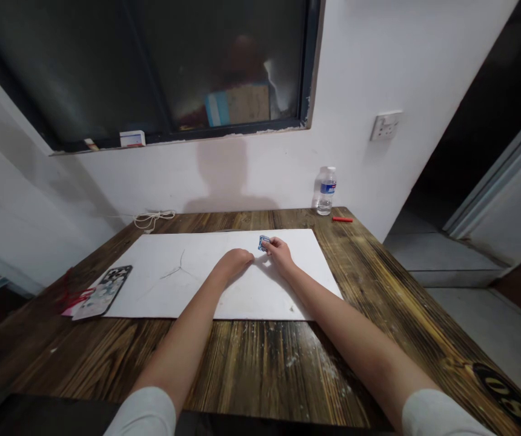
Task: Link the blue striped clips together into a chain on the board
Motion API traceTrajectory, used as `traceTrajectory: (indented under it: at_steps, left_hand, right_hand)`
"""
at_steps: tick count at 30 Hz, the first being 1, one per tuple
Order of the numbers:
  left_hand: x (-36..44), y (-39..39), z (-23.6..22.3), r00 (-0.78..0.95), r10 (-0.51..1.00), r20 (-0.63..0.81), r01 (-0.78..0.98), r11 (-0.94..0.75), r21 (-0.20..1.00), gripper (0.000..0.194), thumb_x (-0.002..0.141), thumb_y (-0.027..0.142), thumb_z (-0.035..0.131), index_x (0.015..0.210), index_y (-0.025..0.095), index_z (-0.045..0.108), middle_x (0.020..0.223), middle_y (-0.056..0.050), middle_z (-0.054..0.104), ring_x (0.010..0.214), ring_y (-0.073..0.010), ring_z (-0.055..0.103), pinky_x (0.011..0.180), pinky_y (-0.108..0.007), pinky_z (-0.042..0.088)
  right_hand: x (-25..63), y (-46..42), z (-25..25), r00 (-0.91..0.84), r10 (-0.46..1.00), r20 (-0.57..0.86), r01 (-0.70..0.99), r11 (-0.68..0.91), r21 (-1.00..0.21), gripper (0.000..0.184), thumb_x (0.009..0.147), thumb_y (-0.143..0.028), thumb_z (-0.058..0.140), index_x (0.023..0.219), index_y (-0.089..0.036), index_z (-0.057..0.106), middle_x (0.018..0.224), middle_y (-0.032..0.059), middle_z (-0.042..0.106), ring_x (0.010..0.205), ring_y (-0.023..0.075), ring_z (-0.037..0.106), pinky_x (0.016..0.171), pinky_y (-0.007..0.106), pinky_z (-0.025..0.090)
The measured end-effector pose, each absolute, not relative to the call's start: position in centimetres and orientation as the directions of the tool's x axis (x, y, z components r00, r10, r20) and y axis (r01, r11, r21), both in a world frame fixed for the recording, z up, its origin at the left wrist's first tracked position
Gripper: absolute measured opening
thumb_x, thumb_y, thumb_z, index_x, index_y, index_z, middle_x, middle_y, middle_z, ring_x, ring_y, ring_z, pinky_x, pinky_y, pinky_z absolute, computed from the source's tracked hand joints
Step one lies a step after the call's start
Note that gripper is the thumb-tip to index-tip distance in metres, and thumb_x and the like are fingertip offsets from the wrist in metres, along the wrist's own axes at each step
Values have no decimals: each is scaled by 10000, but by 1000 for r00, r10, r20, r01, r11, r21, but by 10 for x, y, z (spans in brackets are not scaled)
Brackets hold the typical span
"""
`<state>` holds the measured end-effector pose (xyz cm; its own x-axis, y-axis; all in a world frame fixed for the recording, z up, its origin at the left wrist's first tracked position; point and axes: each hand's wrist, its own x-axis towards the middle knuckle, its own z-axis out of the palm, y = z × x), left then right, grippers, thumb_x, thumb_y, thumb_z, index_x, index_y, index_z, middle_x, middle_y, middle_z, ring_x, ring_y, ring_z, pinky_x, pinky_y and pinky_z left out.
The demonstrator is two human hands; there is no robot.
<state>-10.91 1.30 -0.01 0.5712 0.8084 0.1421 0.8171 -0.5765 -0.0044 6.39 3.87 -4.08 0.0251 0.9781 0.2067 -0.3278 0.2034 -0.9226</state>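
Between the thumb and fingers of my right hand [279, 253] is a small flat blue-and-white printed piece [263, 243], too small to tell its kind. It is held a little above the white board [151, 306]. Just left of it, my left hand [234, 264] is closed with its fingertips pointing toward the right hand. Whatever those fingers hold, if anything, is hidden. Dark lines [180, 267] branch from one point on the board's left half.
A phone in a patterned case [106, 293] overlaps the board's left edge beside red strings [76, 297]. A white cable [154, 217] lies at the back left of the wooden table [242, 363]. A water bottle [326, 192] and a red pen-like stick [342, 219] are back right.
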Motion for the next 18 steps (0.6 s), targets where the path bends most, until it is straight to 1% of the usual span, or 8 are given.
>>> traceTrajectory:
  at_steps: [3,6,8,11,14,16,18]
  left_hand:
    - [-104,8,2,599,794,100,800,-589,-115,203,839,132,484,843,181,681,803,-84,664,772,-216,616,710,-309,431]
    - [-99,2,3,574,811,110,817,-558,-149,220,853,133,467,933,176,668,837,-92,648,778,-222,612,705,-319,432]
    - [-96,-2,2,554,825,114,830,-537,-150,218,867,147,462,948,175,663,849,-94,634,777,-220,607,708,-322,431]
    - [-96,-6,0,526,838,144,850,-512,-124,206,883,161,456,905,168,661,862,-98,620,788,-215,601,724,-324,431]
    - [-98,-6,-5,488,848,207,873,-481,-85,213,886,152,445,881,163,658,862,-95,622,797,-211,597,731,-322,436]
    - [-101,-5,-9,461,850,257,882,-471,-22,213,874,134,453,872,164,663,875,-92,632,817,-204,598,751,-317,442]
    - [-105,-3,-13,447,838,313,869,-490,70,201,850,120,482,885,161,675,908,-94,650,861,-201,601,791,-315,449]
  right_hand:
    - [65,38,-43,17,976,217,-313,211,-926,417,584,-536,780,595,-219,509,450,-47,496,474,115,439,512,264,353]
    - [68,38,-46,7,980,200,-297,192,-935,400,598,-527,778,625,-215,528,457,-42,527,477,116,472,521,262,384]
    - [69,38,-47,-6,983,181,-302,171,-938,397,598,-516,783,639,-216,525,463,-41,545,476,118,495,522,260,405]
    - [69,37,-48,-43,984,173,-330,149,-932,396,603,-486,790,647,-217,502,475,-40,557,471,122,529,509,258,432]
    - [68,36,-46,-86,983,163,-325,127,-937,369,627,-435,786,663,-211,495,487,-36,566,448,127,554,468,248,428]
    - [68,34,-43,-103,984,149,-306,111,-945,334,654,-399,772,676,-206,500,474,-39,560,426,127,555,446,241,422]
    - [70,32,-40,-113,985,129,-285,92,-954,297,681,-363,754,687,-200,506,461,-40,555,414,125,554,433,234,421]
